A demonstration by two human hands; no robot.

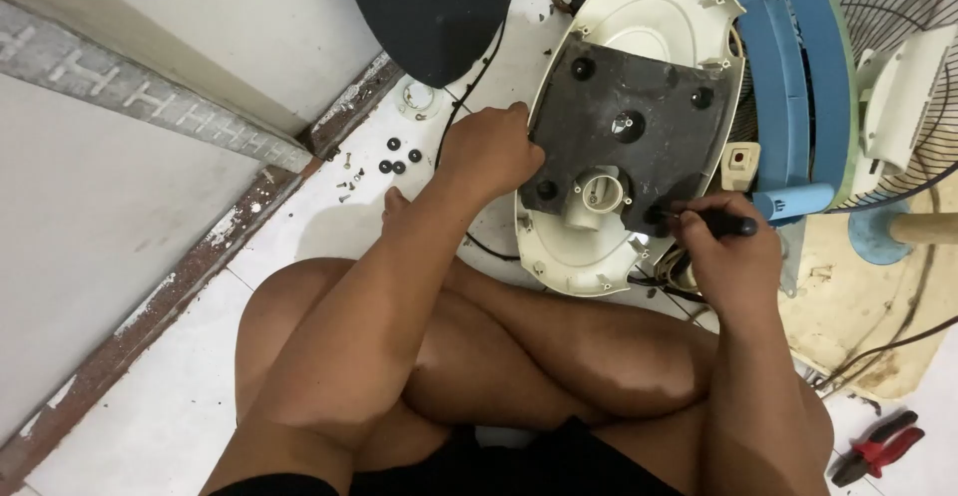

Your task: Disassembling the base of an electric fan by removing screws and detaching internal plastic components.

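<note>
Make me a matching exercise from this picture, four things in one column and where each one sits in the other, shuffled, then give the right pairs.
Things:
1. pliers
2. small black washers
3. screwdriver
4. dark plate

Places:
A. held in the right hand
B. on the white oval base, its edge gripped by the left hand
C. on the floor at the lower right corner
D. loose on the white tile near the wall

Pairs: 1-C, 2-D, 3-A, 4-B
</note>
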